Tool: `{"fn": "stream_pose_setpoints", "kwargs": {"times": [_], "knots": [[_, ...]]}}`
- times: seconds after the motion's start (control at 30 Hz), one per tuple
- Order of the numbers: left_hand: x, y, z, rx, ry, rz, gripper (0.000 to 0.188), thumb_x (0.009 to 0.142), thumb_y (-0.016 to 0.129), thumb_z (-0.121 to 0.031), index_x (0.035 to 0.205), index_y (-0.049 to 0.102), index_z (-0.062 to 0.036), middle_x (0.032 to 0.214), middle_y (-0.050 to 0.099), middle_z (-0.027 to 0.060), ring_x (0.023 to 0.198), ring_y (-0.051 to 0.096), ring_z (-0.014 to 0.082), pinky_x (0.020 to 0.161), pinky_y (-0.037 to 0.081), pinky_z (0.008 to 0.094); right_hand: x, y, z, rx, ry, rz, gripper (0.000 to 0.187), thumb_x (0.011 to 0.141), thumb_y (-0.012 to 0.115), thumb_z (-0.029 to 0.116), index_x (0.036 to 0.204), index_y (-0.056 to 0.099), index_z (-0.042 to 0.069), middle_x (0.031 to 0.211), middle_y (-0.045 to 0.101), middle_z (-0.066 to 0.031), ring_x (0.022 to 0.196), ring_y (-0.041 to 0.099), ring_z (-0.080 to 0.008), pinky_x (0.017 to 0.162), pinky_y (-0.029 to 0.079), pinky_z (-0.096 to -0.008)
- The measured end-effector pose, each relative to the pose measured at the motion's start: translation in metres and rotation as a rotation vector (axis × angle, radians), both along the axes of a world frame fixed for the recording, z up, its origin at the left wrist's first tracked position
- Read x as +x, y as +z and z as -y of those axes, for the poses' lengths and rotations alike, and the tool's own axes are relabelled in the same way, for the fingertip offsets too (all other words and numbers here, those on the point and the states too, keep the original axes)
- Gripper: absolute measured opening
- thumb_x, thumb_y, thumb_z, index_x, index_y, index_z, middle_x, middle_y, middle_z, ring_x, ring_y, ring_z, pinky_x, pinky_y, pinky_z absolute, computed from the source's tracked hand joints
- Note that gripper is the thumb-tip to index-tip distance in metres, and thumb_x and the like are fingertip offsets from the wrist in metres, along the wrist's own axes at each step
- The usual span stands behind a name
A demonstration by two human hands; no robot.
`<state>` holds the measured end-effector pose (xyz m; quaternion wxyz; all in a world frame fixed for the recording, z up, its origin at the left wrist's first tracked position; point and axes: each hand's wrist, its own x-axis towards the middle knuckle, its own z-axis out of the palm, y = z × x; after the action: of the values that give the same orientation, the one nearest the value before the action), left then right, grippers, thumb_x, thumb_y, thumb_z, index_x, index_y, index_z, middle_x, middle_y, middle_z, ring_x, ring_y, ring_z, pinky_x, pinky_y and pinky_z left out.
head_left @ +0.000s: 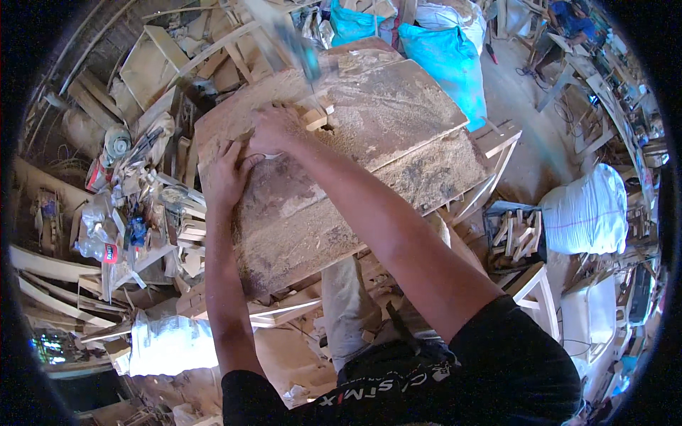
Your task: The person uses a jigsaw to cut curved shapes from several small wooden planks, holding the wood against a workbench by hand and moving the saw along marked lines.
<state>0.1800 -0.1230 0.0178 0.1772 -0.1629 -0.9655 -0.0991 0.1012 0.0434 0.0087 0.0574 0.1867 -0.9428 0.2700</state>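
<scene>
A big wooden tabletop (pixel 295 220) is being covered in many spots by sawdust (pixel 433 167), and two bare hands are being held on its far left part. The left hand (pixel 231 170) is being laid low, with its thumb being held apart from its fingers. The right hand (pixel 277 131) is being held just beside it, knuckles up and fingers being bent down. Its fingertips are being hidden, so whether anything is being pinched cannot be told.

Between the hands, a thin pale piece (pixel 267 156) is being partly covered by the right hand. What it is made of cannot be told. Just right of the right hand, a small wood block (pixel 314 119) is being held up by the dusty top. Over it, a blurred thing (pixel 308 60) is being seen, too smeared to name.

The block is being judged light, stiff and hard to break. Its sides are being guessed to be a bit slippery from the dust, so a firm hold on two flat sides is being advised. The thin piece is being judged light too, but easier to bend or snap. For it, a soft hold along the edges, near both ends, is being advised, and no hard squeeze in the middle is being called for.
</scene>
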Motion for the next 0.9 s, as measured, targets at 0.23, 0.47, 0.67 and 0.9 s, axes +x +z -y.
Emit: {"fn": "stream_pose_setpoints", "kwargs": {"times": [0.23,0.47,0.67,0.9], "knots": [[-0.003,-0.006,0.008,0.032,-0.035,-0.052,0.055,0.093,0.07,-0.051,0.13,0.064,-0.0108,0.125,0.067,0.0127,0.115,0.064,0.0403,0.089,0.051,0.0518,0.007,0.005,0.001,-0.006,0.037,-0.014,0.071,0.08,0.069,0.041,0.143,0.058,0.009,0.146,0.056,-0.0239,0.139,0.052,-0.0414,0.117,0.038,-0.054],[-0.006,-0.007,0.003,0.019,0.028,0.044,0.057,0.093,0.07,-0.051,0.131,0.063,-0.0096,0.126,0.066,0.0158,0.116,0.063,0.0417,0.092,0.051,0.0527,-0.001,0.001,-0.005,-0.018,0.01,-0.033,0.068,0.081,0.07,0.041,0.14,0.06,0.008,0.142,0.06,-0.0244,0.134,0.056,-0.0415,0.115,0.04,-0.0549],[-0.003,-0.011,0.009,0.03,-0.053,-0.058,0.057,0.093,0.071,-0.05,0.131,0.063,-0.0089,0.129,0.066,0.0173,0.117,0.062,0.0437,0.096,0.051,0.0518,0.005,0.004,-0.001,0.043,0.012,-0.03,0.062,0.081,0.071,0.041,0.133,0.063,0.008,0.138,0.063,-0.0256,0.133,0.058,-0.0413,0.109,0.045,-0.0552],[0.007,-0.006,0.011,-0.01,0.038,-0.059,0.058,0.092,0.07,-0.055,0.127,0.067,-0.0099,0.128,0.067,0.0166,0.119,0.062,0.0407,0.096,0.051,0.0517,0.012,-0.003,0.005,-0.02,0.067,-0.121,0.053,0.084,0.069,0.034,0.129,0.066,0.006,0.133,0.062,-0.023,0.128,0.059,-0.0404,0.109,0.045,-0.0528]]}}
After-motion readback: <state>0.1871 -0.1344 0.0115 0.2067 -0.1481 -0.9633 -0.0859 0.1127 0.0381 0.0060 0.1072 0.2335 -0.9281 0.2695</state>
